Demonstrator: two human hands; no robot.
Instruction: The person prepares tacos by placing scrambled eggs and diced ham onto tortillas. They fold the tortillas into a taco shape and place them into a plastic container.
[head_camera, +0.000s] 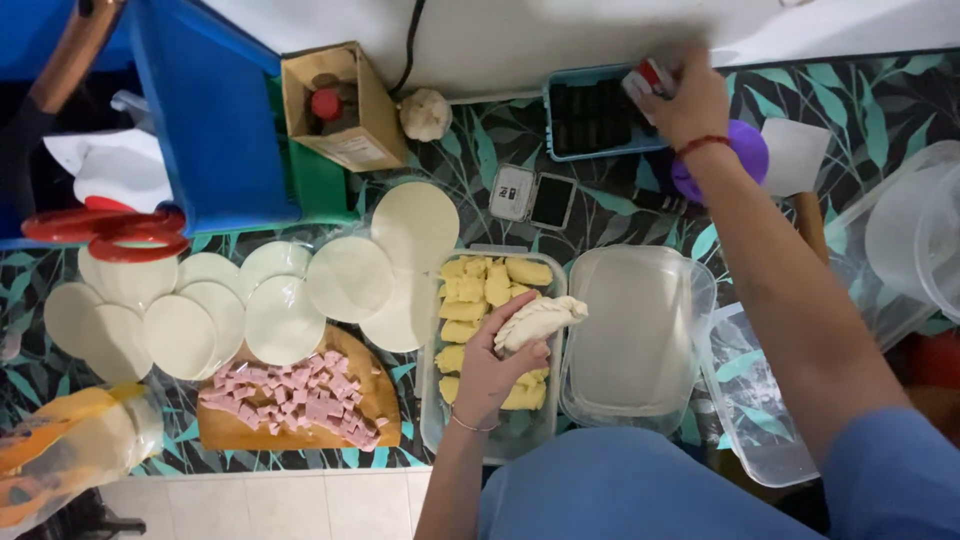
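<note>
One folded pastry (540, 320), pale and crimped along its edge, sits cradled in the left hand (490, 372), fingers curled up around it from below, held just over the clear tray of yellow cheese pieces (485, 290). Just right of that hand lies an overturned clear lid (640, 340); to its left, a wooden board heaped with pink diced ham (295, 395), and beyond that the round dough discs (285, 315). The right hand (690, 100) is stretched far ahead, closed over a small red-and-white packet (648, 75) at the rim of a light-blue tray (598, 115). Looks like the filling and sealing step is finished on this one; setting it down would call for a free spot, perhaps the lid close by.
</note>
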